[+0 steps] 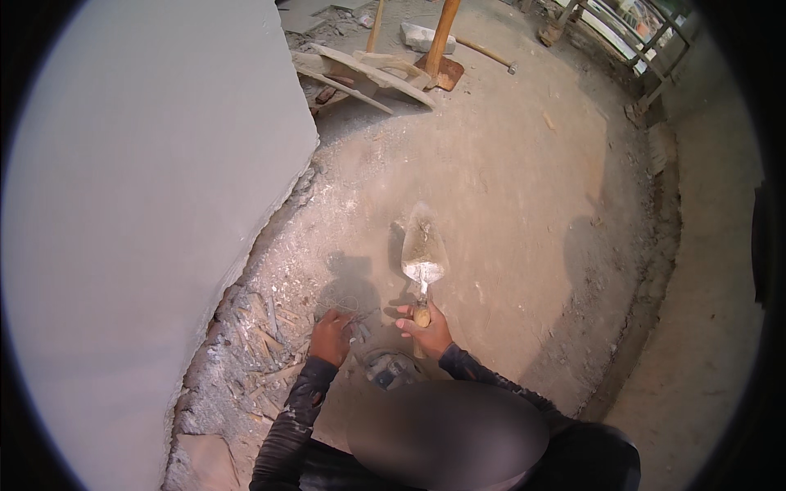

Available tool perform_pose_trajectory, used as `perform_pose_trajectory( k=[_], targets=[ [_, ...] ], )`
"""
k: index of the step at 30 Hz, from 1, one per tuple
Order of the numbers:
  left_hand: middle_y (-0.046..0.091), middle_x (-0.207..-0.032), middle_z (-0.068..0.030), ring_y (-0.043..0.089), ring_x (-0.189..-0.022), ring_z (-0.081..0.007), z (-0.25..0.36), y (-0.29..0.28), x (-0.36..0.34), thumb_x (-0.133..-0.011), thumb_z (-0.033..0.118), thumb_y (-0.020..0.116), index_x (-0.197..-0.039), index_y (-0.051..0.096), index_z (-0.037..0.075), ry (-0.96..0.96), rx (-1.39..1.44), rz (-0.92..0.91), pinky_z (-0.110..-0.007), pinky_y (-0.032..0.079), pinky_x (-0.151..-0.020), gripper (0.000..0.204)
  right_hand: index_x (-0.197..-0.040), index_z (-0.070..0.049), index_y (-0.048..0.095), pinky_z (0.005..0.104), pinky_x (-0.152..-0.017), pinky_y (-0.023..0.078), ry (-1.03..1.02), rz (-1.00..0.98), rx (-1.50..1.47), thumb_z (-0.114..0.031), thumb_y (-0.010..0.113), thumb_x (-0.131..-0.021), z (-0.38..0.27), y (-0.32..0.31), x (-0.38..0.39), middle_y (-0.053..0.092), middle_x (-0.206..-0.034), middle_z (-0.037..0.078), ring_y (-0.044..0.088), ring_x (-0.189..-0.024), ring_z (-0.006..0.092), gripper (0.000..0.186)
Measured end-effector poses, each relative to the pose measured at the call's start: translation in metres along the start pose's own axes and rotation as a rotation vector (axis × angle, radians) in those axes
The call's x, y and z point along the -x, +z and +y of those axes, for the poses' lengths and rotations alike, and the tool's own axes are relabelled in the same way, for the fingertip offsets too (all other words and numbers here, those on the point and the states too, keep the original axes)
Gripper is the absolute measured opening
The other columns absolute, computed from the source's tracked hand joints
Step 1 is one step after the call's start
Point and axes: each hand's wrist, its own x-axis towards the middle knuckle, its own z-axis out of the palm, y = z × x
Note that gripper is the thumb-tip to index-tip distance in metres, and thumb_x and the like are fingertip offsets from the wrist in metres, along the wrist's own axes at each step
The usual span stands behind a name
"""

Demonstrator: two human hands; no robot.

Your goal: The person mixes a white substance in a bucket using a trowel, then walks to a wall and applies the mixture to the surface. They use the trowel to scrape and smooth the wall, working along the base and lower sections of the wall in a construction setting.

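Our right hand (pixel 426 327) grips the wooden handle of a trowel (pixel 423 252), blade flat over the dusty floor (pixel 508 180). Our left hand (pixel 331 335) rests spread on rubble (pixel 262 335) beside the grey wall (pixel 147 204). Boards (pixel 364 74) and a shovel (pixel 440 57) lie well beyond.

— Left hand (pixel 331 336)?
— Low on the ground, palm down, fingers spread and pointing forward. Forearm in a dark sleeve, reaching up from the lower edge, slightly bent at the elbow.

— And the right hand (pixel 426 327)?
— Closed in a fist around a wooden handle, thumb side up, knuckles turned left. Dark-sleeved forearm angled in from the lower right.

— Apart or touching?
— Near, side by side, not touching.
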Motion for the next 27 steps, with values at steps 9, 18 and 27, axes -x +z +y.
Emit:
perform_pose_trajectory(
  k=[9, 18, 27],
  targets=[
    [0.055, -0.085, -0.0097, 0.057, -0.082, -0.0278, 0.056, 0.026, -0.053, -0.075, 0.014, 0.063, -0.101, 0.065, 0.011, 0.252, -0.004, -0.099, -0.038, 0.046, -0.070, 0.025, -0.095, -0.002, 0.043, 0.0270, -0.060, 0.054, -0.105, 0.099, -0.138, -0.001, 0.064, -0.078, -0.026, -0.018, -0.018, 0.060, -0.092, 0.012, 0.063, -0.076, 0.0166, 0.028],
    [0.048, -0.119, -0.0161, 0.044, -0.112, -0.0341, 0.117, -0.052, -0.091, -0.073, 0.018, 0.069, -0.120, 0.053, 0.007, 0.272, -0.148, 0.420, -0.043, 0.038, -0.090, 0.052, -0.091, -0.002, 0.040, 0.0262, -0.061, 0.055, -0.360, 0.294, -0.399, 0.003, 0.062, -0.078, -0.146, 0.001, -0.061, 0.059, -0.087, 0.016, 0.065, -0.072, 0.0233, 0.026],
    [0.056, -0.110, -0.0173, 0.054, -0.100, -0.0349, 0.006, -0.043, 0.089, -0.073, 0.018, 0.070, -0.110, 0.060, 0.005, -0.243, 0.175, 0.208, -0.040, 0.044, -0.085, 0.040, -0.096, 0.003, 0.042, 0.0370, -0.070, 0.057, -1.080, 0.145, -0.033, -0.007, 0.065, -0.080, -0.383, 0.036, -0.179, 0.056, -0.091, 0.019, 0.065, -0.082, 0.0360, 0.030]
  ],
)
